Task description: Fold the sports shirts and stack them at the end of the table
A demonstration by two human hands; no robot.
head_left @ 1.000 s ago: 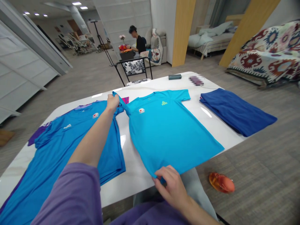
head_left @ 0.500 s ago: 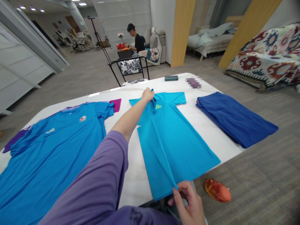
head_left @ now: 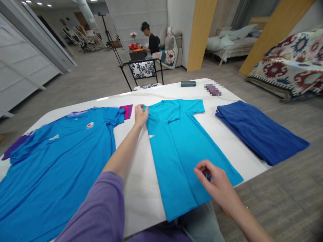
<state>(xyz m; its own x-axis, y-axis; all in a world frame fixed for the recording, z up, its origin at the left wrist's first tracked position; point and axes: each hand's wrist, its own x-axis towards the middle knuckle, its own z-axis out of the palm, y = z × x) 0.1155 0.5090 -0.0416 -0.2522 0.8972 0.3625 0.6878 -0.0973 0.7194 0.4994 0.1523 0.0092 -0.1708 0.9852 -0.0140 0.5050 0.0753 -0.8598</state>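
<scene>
A light-blue T-shirt [head_left: 184,148] lies on the white table in front of me. Its left side is folded inward, so one short sleeve lies across the chest and a lengthwise edge runs down the middle. At the upper left corner of this shirt, my left hand [head_left: 141,115] pinches the fabric by the folded shoulder. Over the lower right part hovers my right hand [head_left: 213,178], its fingers loosely curled and slightly apart, holding nothing. To the left, a darker blue T-shirt [head_left: 75,158] is spread out over purple and pink garments.
A folded navy garment [head_left: 259,129] rests at the table's right side. Near the far edge lie a dark green box [head_left: 188,83] and a blurred purple item [head_left: 213,89]. A chair [head_left: 142,69] stands behind the white table [head_left: 141,188]; a person [head_left: 152,42] sits farther back.
The raised edge of the light-blue T-shirt has been laid over to the left, covering the chest print. My left hand moved left to the shoulder; my right hand let go of the hem and rose.
</scene>
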